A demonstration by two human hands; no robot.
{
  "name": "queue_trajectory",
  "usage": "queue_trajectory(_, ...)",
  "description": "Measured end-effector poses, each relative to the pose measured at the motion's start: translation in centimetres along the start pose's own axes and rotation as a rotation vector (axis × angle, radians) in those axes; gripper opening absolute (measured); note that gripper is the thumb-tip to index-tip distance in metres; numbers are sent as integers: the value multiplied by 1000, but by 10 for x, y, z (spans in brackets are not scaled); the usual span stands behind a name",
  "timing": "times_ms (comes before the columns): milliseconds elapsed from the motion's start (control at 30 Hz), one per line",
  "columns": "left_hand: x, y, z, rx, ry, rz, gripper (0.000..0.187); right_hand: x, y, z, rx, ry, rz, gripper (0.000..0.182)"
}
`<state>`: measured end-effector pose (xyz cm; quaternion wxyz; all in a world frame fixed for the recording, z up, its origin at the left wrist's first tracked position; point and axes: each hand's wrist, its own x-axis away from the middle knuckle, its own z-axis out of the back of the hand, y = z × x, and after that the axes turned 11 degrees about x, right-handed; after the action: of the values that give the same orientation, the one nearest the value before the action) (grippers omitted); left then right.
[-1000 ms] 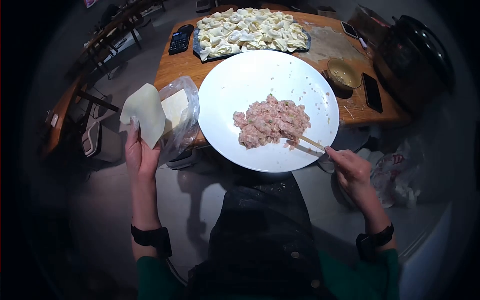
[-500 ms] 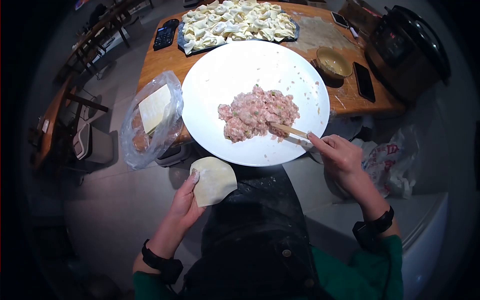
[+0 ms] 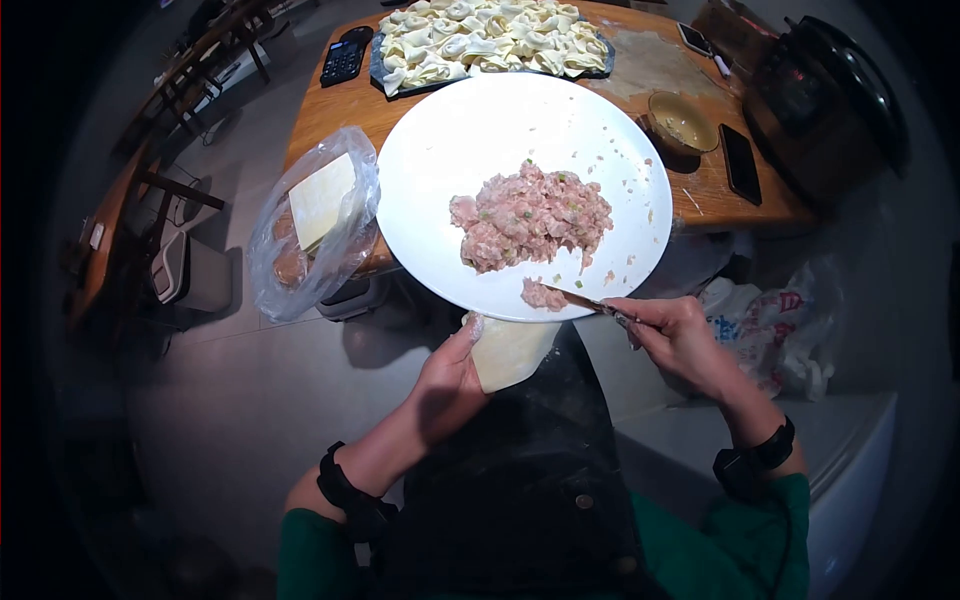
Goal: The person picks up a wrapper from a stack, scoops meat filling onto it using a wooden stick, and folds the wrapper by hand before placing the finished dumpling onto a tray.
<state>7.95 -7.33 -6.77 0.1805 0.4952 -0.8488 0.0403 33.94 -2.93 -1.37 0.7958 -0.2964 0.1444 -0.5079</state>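
My left hand [image 3: 450,380] holds a pale dough wrapper [image 3: 513,356] at its left edge, thumb on top. Part of the wrapper is hidden under the near rim of a big white plate [image 3: 430,150]. In my right hand [image 3: 682,345] is a thin flat stick [image 3: 588,301], gripped near its end. A small lump of minced meat [image 3: 543,295] is at the stick's tip, over the plate's near rim. Further in on the plate lies the main heap of minced meat [image 3: 535,220], with green bits in it.
Folded dumplings [image 3: 490,40] cover a dark tray at the back. Left of the plate, a stack of wrappers [image 3: 322,200] lies in a clear plastic bag [image 3: 270,265]. At the right are a bowl [image 3: 684,122], a phone [image 3: 740,163] and a black cooker [image 3: 825,95].
The stick has come toward me from the heap to the near rim, with a small lump of meat at its tip. My left hand has brought the wrapper right and up, under the rim.
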Motion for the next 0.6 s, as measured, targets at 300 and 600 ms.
queue_trajectory(300,10,-2,7,-16,-100,-49,48,43,-10,-60,519,316,407,60)
queue_trajectory(600,36,6,-3,-131,-58,-81,47,29,-35,-34,-267,-65,210,44)
